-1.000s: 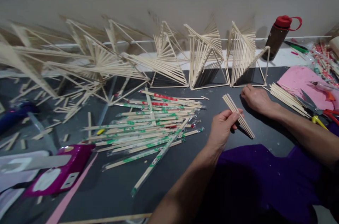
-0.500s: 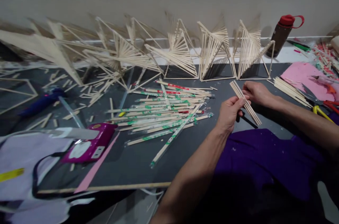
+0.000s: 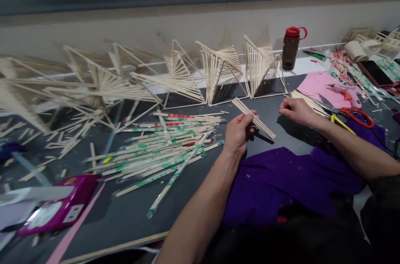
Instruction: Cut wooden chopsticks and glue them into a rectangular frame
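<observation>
Dark bench (image 3: 134,218), pale wall (image 3: 125,24) behind. Left hand (image 3: 238,131): thumb and fingers pinched together on a small bundle of bare sticks (image 3: 261,125), gripped near its middle. Bundle's long axis runs obliquely: one end beyond the left hand and slightly to its left, the other to its right and nearer the body. Right hand (image 3: 295,110): to the right of the bundle, apart from it, fingers curled inward; palm side hidden, so cannot tell how tightly it is closed or whether it has hold of anything. Of the bundle's two ends, the body-side one is nearer the right hand. Loose sticks (image 3: 312,103) lie just beyond the right hand and wrist. Wrapped chopsticks (image 3: 156,149) lie left of the left hand; stick frames (image 3: 218,76) stand beyond both hands. Purple cloth (image 3: 271,180) between the forearms, body side.
</observation>
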